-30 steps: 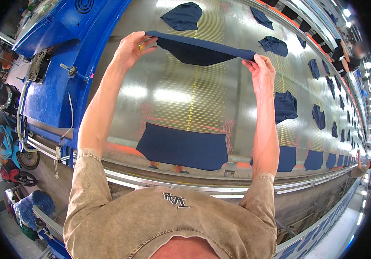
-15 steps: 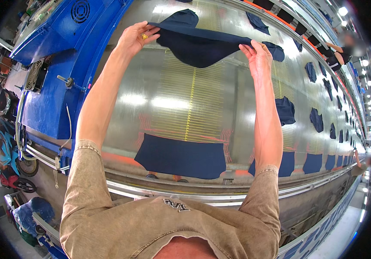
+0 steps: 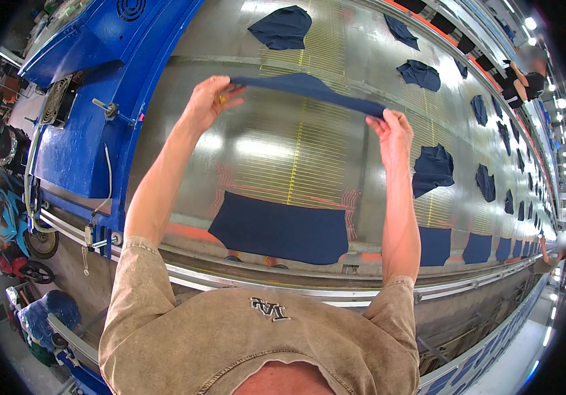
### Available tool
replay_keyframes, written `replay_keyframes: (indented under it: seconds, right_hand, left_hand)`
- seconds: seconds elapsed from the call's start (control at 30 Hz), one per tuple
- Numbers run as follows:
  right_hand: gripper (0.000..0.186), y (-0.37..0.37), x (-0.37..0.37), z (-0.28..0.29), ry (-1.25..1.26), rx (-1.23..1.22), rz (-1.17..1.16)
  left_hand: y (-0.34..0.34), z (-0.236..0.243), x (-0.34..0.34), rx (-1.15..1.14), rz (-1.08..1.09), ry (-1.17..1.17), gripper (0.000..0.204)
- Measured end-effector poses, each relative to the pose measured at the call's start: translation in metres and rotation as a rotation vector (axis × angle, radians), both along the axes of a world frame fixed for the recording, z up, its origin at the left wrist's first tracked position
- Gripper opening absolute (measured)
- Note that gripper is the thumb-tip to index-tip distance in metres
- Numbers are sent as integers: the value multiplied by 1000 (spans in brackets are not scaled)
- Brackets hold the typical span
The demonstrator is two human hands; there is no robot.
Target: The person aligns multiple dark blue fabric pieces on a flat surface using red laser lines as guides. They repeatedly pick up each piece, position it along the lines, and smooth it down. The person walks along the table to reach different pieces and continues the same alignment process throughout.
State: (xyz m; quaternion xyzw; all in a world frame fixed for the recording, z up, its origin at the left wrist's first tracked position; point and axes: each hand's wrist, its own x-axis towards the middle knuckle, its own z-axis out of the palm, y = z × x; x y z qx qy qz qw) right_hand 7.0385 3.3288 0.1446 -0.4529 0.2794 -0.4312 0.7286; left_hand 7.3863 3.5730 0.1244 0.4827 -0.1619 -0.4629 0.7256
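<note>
Your left hand (image 3: 209,102) and right hand (image 3: 392,135) each have fingers pinched shut on an end of the navy fabric piece (image 3: 309,89), stretched between them. It hangs above the shiny conveyor belt (image 3: 263,151), a flat navy panel (image 3: 280,227) lying below your fingers

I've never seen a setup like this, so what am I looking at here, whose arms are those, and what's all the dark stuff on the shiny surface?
The view comes from a camera worn on a person's head, looking down past their tan shirt; the wide lens bends straight edges. The two bare arms are that person's own. The left hand and right hand each pinch one end of a dark blue fabric piece, stretched between them above a long shiny metal table. More dark blue pieces lie along it in rows: a flat rectangular piece nearest, a crumpled piece beyond. Blue machine housing stands at the left. Another person stands far along the table.
</note>
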Motion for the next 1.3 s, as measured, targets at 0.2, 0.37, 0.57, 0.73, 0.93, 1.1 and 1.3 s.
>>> replay_keyframes:
  seconds: [0.2, 0.37, 0.57, 0.73, 0.93, 1.1, 1.3]
  right_hand:
    - [8, 49, -36, -37, 72, 87, -7]
    - [7, 74, -54, -56, 96, 142, -31]
    - [7, 89, -70, -70, 115, 177, -38]
    - [7, 98, -78, -77, 172, 206, -52]
    - [8, 110, -90, -81, 167, 223, -42]
    - [8, 120, -95, -85, 223, 213, -55]
    - [9, 127, -104, -89, 270, 222, -49]
  left_hand:
    - [48, -41, -44, 104, -21, 69, 12]
    - [67, -49, -63, 144, -20, 85, 8]
    - [84, -48, -76, 172, -16, 91, 10]
    - [98, -53, -84, 205, -17, 117, 10]
    - [113, -62, -92, 265, -29, 107, 10]
    - [118, -66, -96, 345, -37, 56, 12]
    - [124, -64, -100, 504, -55, -49, 13]
